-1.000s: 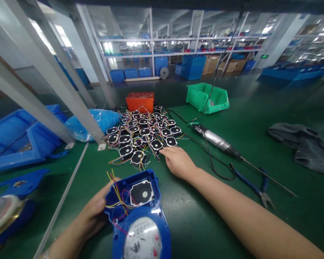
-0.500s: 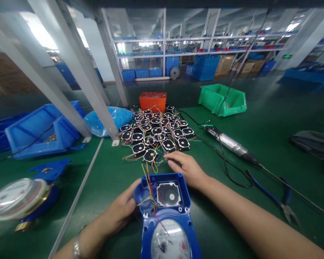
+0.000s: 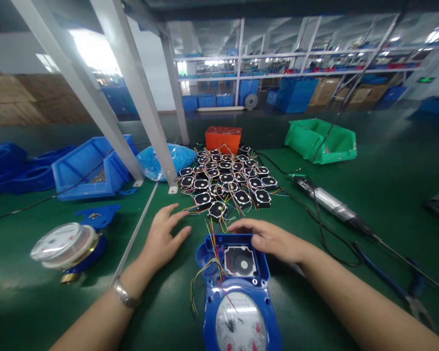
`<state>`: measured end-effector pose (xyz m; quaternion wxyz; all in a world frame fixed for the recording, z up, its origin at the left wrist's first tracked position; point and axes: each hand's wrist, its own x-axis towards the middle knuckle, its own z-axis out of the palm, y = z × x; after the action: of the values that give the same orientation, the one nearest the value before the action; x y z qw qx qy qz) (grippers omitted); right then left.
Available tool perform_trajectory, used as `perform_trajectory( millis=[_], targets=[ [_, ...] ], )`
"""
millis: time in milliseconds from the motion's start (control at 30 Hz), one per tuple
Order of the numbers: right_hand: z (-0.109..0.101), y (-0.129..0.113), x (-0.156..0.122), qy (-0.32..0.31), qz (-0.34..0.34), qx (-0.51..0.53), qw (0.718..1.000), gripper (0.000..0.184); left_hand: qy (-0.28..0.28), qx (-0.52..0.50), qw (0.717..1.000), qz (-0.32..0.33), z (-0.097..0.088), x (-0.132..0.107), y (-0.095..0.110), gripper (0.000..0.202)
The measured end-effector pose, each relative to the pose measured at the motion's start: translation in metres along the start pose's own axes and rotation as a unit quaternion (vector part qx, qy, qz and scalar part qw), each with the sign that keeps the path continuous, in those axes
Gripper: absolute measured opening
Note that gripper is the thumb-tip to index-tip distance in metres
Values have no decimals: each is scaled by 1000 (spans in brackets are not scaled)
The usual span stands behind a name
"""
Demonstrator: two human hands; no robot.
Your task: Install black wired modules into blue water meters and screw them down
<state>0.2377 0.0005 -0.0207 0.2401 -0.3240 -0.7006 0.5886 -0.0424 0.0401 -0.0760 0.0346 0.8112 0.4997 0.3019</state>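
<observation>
A blue water meter (image 3: 210,312) lies in front of me, its round dial below and an uncovered box at its far end. Inside the box sits a black module with a white frame (image 3: 239,261); yellow, red and dark wires (image 3: 212,243) rise from beside it, some hanging over the left side. My right hand (image 3: 274,239) grips the far right corner of the box, thumb on the rim and fingers along the outer far wall. Left of the meter, my left hand (image 3: 166,234) is open in the air, fingers apart, holding nothing. Beyond them spreads a pile of wired black modules (image 3: 227,178).
An orange box (image 3: 223,139) stands behind the pile. To the right are a green bin (image 3: 320,141), a corded electric screwdriver (image 3: 329,202) and pliers (image 3: 384,278). Leftward are another meter (image 3: 68,248), a blue bin (image 3: 91,170), a blue bag (image 3: 164,161) and metal posts (image 3: 142,92).
My left hand has let go of the meter's left side and moved up and left, fingers spreading. My right hand has come onto the box corner. The view has shifted left.
</observation>
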Motion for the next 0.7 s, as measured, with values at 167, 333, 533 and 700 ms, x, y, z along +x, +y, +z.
perform_trajectory(
  millis=[167, 333, 533, 700],
  targets=[
    [-4, -9, -5, -69, 71, 8, 995, 75, -129, 52, 990, -24, 16, 0, 0, 52],
    [-1, -11, -5, -62, 117, 13, 991, 68, -145, -54, 988, 7, 8, 0, 3, 49],
    [-2, -11, -5, -65, 133, 3, 989, 64, 71, 23, 996, 43, -23, 2, 21, 20],
    [-3, -11, -3, -61, 141, -19, 988, 66, 299, 176, 937, -47, -88, -4, -8, 24]
  ],
)
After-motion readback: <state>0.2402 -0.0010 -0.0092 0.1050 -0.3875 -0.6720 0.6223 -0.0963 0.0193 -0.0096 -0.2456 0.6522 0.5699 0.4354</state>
